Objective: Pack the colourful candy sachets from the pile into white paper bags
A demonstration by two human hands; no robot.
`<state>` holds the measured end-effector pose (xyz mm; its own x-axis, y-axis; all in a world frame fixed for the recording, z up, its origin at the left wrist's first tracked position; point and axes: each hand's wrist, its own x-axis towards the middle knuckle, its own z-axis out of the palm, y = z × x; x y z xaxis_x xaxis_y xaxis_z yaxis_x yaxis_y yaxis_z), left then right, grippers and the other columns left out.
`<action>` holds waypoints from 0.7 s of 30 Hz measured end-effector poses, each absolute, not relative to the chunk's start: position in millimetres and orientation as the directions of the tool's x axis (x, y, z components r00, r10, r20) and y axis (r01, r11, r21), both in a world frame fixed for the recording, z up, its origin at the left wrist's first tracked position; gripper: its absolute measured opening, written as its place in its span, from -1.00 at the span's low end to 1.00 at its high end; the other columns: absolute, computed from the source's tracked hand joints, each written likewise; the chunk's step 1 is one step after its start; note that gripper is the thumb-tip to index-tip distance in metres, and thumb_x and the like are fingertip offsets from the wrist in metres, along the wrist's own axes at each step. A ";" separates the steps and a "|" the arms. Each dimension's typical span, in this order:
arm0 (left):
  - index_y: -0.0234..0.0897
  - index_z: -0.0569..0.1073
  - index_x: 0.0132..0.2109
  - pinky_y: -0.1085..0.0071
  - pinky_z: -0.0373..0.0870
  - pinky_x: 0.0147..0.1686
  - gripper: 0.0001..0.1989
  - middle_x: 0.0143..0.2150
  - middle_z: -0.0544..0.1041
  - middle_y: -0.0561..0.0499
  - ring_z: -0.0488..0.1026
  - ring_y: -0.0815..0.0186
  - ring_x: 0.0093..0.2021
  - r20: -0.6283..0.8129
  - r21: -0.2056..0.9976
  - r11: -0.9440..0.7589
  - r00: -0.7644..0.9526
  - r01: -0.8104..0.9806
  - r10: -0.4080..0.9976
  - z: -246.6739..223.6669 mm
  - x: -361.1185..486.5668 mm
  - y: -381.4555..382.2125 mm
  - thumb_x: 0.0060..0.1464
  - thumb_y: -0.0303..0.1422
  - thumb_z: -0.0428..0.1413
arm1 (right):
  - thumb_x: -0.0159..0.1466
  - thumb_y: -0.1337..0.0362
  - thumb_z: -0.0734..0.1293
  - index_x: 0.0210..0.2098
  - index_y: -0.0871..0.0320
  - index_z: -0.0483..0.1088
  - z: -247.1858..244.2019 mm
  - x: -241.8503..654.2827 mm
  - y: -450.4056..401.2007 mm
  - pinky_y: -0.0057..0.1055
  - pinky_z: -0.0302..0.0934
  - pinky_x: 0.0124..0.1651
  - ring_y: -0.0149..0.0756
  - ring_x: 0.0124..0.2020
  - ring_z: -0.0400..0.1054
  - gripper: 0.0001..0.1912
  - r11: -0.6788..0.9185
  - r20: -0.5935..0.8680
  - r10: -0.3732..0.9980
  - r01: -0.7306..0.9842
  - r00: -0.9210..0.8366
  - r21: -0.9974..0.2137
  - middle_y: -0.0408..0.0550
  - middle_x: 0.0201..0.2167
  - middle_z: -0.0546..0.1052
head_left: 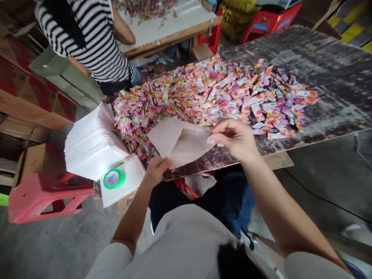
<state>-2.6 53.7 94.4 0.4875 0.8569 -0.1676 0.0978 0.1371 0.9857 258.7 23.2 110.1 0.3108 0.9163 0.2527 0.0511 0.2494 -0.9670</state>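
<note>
The left hand point(156, 169) pinches the lower left corner of a pale envelope point(190, 149) and the right hand point(236, 140) pinches its right end, so it is held over the near edge of the dark bench point(328, 69). Just behind it, a wide heap of small colourful packets point(209, 93) takes up much of the surface, while a thick white paper stack point(90, 143) and a green tape roll point(121, 179) crowd the left end, near a red stool point(31, 195) and a person in a striped top point(95, 46)

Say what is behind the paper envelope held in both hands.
Behind the paper envelope, a heap of small printed packets spreads over the dark wooden tabletop; whatever the envelope directly covers cannot be seen.
</note>
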 end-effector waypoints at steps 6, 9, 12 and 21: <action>-0.34 0.50 -0.46 0.42 0.32 -0.45 -0.59 -0.61 0.44 0.06 0.36 0.38 -0.56 -0.576 0.815 0.533 0.409 0.226 0.708 -47.1 4.1 -9.3 -0.07 -0.01 0.24 | 0.01 0.09 0.45 -0.46 0.12 0.36 -48.0 252.2 -42.9 -0.38 0.27 -0.51 -0.37 -0.60 0.26 -0.72 -0.251 -0.223 0.880 0.012 0.420 -0.968 -0.24 -0.62 0.38; -0.34 0.53 -0.38 0.42 0.38 -0.39 -0.65 -0.53 0.52 0.04 0.43 0.35 -0.49 -0.685 0.722 0.631 0.422 0.284 0.594 -77.4 1.9 -16.9 -0.17 -0.12 0.34 | 0.07 0.18 0.40 -0.40 0.14 0.40 -67.3 249.9 -61.4 -0.27 0.36 -0.34 -0.25 -0.44 0.37 -0.82 -0.355 -0.208 0.850 0.235 0.484 -0.905 -0.08 -0.46 0.48; -0.34 0.54 -0.25 0.41 0.43 -0.31 -0.56 -0.38 0.60 -0.05 0.51 0.31 -0.37 -0.705 0.679 0.701 0.454 0.215 0.544 -86.1 -4.0 -10.8 -0.22 -0.12 0.37 | 0.15 0.25 0.37 -0.35 0.15 0.46 -53.2 243.1 -69.3 -0.17 0.33 -0.07 -0.13 -0.19 0.39 -0.89 -0.255 0.015 0.895 0.538 0.446 -0.804 0.08 -0.27 0.52; -0.35 0.44 -0.38 0.40 0.46 -0.44 -0.63 -0.53 0.51 -0.01 0.49 0.34 -0.52 -0.774 0.602 0.796 0.288 0.060 0.564 -84.0 0.2 -0.9 -0.13 -0.14 0.34 | 0.28 0.34 0.31 -0.25 0.01 0.50 -69.4 164.5 -66.5 -0.29 0.22 0.05 -0.23 -0.12 0.33 -0.86 0.119 -0.013 0.972 0.538 -0.234 -0.834 -0.09 -0.21 0.50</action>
<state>0.2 -0.9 -84.0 0.2876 0.5637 -0.7743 0.0604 0.7961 0.6021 164.5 -66.5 -69.4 -0.2343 0.9721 -0.0128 0.5384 0.1187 -0.8343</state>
